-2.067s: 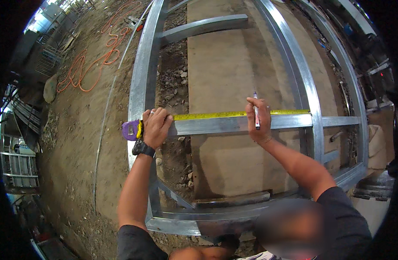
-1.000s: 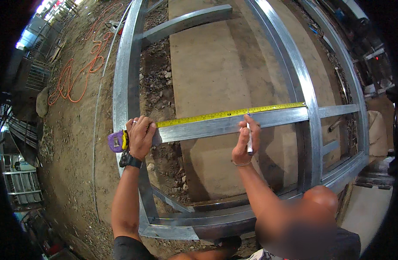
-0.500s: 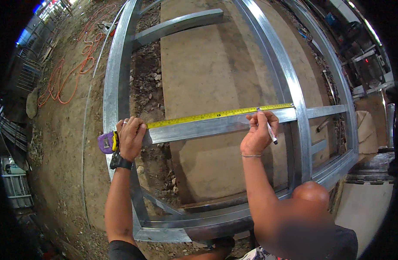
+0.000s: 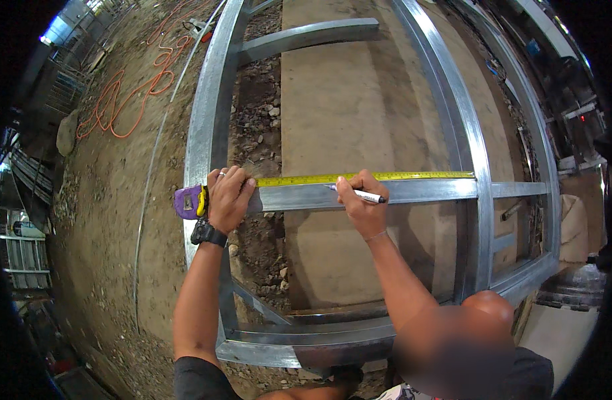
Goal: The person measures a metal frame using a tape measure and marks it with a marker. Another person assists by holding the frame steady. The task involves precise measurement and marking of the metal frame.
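Observation:
A yellow tape measure blade point(image 4: 412, 176) stretches along a galvanized steel crossbar point(image 4: 429, 191), its far-right end at a long steel beam point(image 4: 478, 150). My left hand point(image 4: 230, 200), with a ring and a black wristwatch, is closed over the blade at the left end of the bar. Beside it, over the left beam, sits the purple tape measure case point(image 4: 188, 202) with its yellow part. Near the bar's middle my right hand point(image 4: 366, 207) grips a white marker point(image 4: 369, 196) with a dark end. The marker lies nearly level, its other end at the bar just below the blade.
The steel frame surrounds a brown board point(image 4: 339, 127), with stony soil along its left. An orange cord point(image 4: 112, 110) is coiled on the dirt floor, and a thin pale rod point(image 4: 148, 180) lies along it. A short steel channel point(image 4: 312, 39) juts from the left beam.
My right hand has moved left along the bar with the marker, which has turned from steep to nearly level. My left hand stays on the tape. The whole view has shifted slightly.

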`<state>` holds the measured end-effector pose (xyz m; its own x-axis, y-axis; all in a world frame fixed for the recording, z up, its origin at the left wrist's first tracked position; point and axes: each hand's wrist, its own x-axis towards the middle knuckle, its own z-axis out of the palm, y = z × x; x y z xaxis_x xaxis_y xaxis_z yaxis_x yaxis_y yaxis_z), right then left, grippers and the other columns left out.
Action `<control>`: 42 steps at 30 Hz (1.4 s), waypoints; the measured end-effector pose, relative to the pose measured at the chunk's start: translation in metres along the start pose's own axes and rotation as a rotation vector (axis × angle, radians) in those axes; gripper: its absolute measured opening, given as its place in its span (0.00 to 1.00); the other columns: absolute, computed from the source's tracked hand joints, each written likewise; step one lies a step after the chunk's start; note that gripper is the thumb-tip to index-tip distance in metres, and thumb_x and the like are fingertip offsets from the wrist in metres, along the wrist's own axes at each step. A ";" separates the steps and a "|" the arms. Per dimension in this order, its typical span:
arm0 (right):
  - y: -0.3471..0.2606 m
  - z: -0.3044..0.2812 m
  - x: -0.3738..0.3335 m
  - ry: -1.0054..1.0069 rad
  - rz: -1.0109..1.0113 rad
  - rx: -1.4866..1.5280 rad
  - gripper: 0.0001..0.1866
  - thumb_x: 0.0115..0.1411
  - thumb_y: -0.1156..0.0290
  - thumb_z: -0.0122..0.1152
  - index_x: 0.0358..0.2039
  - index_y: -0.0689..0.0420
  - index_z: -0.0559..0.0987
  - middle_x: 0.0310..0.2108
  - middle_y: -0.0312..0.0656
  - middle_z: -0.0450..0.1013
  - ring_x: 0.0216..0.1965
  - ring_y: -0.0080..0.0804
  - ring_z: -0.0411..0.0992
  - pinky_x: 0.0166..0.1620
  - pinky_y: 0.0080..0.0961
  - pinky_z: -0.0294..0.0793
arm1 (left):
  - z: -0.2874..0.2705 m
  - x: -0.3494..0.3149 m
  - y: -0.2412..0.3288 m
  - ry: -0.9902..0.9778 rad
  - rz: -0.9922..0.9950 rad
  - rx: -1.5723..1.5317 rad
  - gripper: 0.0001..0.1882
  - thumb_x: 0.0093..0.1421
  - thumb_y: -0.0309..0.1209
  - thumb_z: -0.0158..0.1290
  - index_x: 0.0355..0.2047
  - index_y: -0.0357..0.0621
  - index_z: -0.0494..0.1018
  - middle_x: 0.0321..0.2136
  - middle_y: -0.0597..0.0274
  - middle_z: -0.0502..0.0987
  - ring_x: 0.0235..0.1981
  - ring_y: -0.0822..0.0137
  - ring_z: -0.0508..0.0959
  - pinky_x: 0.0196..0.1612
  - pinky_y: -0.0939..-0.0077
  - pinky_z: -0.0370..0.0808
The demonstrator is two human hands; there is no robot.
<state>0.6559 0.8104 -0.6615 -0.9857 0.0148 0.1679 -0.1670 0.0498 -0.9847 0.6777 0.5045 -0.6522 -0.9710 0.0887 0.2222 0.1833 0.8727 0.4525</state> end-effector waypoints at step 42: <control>0.008 0.000 0.004 0.010 0.017 0.137 0.14 0.67 0.73 0.70 0.26 0.55 0.73 0.21 0.34 0.77 0.24 0.16 0.73 0.28 0.23 0.73 | 0.000 0.000 0.000 0.010 -0.019 -0.038 0.09 0.71 0.36 0.55 0.36 0.45 0.74 0.33 0.57 0.74 0.43 0.51 0.76 0.58 0.57 0.62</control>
<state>0.6505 0.8110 -0.6691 -0.9882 0.0242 0.1513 -0.1528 -0.0876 -0.9844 0.6780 0.5043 -0.6525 -0.9728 0.0675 0.2215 0.1706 0.8556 0.4887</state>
